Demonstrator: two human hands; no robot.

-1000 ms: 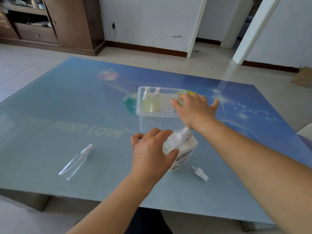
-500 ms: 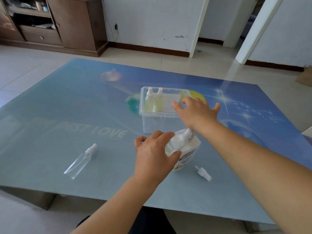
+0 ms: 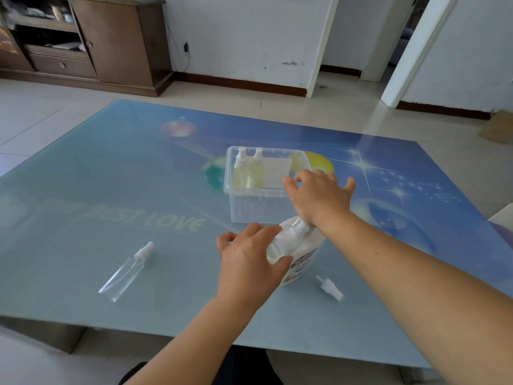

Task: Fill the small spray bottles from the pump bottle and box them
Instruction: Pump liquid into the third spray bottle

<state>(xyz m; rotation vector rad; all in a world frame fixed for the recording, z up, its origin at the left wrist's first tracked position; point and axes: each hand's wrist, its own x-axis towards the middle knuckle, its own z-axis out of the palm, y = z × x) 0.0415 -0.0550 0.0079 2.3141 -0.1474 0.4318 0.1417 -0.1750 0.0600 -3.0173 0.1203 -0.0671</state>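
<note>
Left hand (image 3: 249, 262) grips a small bottle (image 3: 283, 241) tilted under the pump at frame centre; right hand (image 3: 319, 198), fingers spread, presses the pump bottle (image 3: 302, 262) to dispense. We count two filled in the box (image 3: 258, 207) behind.

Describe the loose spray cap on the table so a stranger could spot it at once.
Start at the blue glass table and find the white pump bottle near its front edge. Just right of that bottle, lying on its side on the glass, is the loose spray cap. Unlike the other white sprayers, it is attached to no bottle.
</note>
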